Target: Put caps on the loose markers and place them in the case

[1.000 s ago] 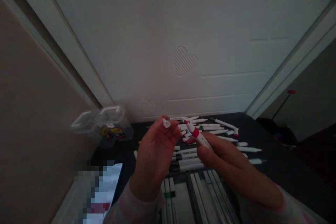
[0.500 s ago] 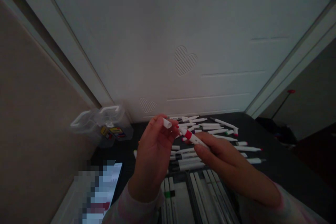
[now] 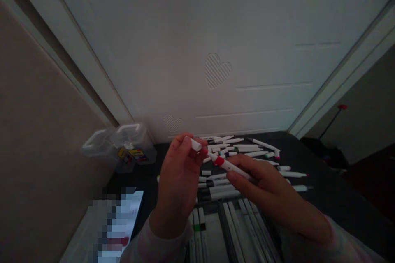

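Between the thumb and fingers of my left hand (image 3: 179, 185) is a small white marker cap (image 3: 194, 144), its open end turned to the right. My right hand (image 3: 268, 189) grips a white marker (image 3: 233, 167) with a red band and a red tip. That red tip is right at the mouth of the cap; whether it has entered cannot be made out. Beneath and behind both hands, many uncapped white markers (image 3: 222, 194) and loose caps (image 3: 284, 168) lie spread on the dark table (image 3: 327, 201).
Below my hands, an open case (image 3: 222, 230) holds rows of white markers. Two clear plastic boxes (image 3: 129, 133) with handles stand at the back left. A lit screen (image 3: 132, 213), partly pixelated, lies at the left. A white panel with embossed hearts (image 3: 218, 70) rises behind the table.
The marker in my right hand has shifted slightly left, bringing its red tip up to the cap. The cap in my left hand has tilted slightly and lines up more with the marker.
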### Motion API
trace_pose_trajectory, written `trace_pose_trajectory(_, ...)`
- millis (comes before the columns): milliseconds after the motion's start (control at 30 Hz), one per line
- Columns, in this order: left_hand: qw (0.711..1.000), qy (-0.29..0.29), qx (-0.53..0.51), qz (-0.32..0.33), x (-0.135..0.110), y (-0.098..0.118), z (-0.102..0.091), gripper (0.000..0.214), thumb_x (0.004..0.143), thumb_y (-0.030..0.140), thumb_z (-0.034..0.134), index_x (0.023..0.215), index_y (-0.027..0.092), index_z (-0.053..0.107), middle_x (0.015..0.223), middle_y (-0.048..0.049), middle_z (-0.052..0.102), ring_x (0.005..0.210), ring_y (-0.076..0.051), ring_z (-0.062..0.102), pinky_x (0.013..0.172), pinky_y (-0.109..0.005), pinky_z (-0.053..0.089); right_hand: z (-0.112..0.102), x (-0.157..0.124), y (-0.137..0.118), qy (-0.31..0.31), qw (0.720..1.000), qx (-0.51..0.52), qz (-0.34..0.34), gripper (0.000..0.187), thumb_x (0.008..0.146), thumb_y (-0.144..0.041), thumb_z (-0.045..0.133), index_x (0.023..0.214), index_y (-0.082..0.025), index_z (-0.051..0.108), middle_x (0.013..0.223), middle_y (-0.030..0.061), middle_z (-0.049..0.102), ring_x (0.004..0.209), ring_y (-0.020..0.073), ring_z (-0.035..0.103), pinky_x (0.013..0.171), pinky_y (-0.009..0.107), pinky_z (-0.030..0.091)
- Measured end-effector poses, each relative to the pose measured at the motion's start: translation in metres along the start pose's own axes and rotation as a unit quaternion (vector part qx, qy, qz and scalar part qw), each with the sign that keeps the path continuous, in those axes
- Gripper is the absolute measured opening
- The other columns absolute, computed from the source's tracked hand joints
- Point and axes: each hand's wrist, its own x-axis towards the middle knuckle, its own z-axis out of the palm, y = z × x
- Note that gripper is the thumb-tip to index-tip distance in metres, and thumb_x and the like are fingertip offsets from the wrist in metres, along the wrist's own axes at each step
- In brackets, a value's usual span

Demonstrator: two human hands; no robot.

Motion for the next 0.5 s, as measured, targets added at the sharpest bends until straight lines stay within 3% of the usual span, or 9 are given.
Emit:
trace_pose_trajectory(167,0.999,-0.007,0.023,0.035,-0.0007,0.0001,0.0008,0.005,0.076,0.023,0.058,0.078,0.018,0.058,0.067,0.002,0.062,0.064,-0.009,0.057,0.062,-0.019,0.048,-0.0003,0.0012,-0.0005,0.001,1.0,0.003,0.002,0.022,0.088,-0.036,0.042,0.09,-0.021,0.058,0.068,0.0006,0.058,0.078,0.0168,0.057,0.066,0.026,0.041)
trace_pose_trajectory(333,0.997,0.002,0.048,0.057,-0.002,-0.0003,0.002,0.005,0.074,0.023,0.06,0.077,0.019,0.059,0.067,0.0018,0.063,0.063,-0.008,0.057,0.062,-0.019,0.049,-0.0008,0.0017,-0.0016,0.002,1.0,-0.008,0.006,0.022,0.088,-0.035,0.043,0.095,-0.021,0.058,0.084,0.0022,0.063,0.077,0.0157,0.057,0.066,0.025,0.041)
trace_pose_trajectory(500,0.996,0.009,0.061,0.063,-0.0031,-0.001,0.0038,0.005,0.073,0.022,0.062,0.075,0.019,0.059,0.066,0.0019,0.063,0.061,-0.008,0.058,0.062,-0.019,0.049,-0.0002,0.0009,-0.0002,0.005,1.0,-0.013,0.003,0.024,0.088,-0.037,0.042,0.095,-0.022,0.059,0.08,0.0016,0.063,0.078,0.0164,0.057,0.062,0.025,0.04)
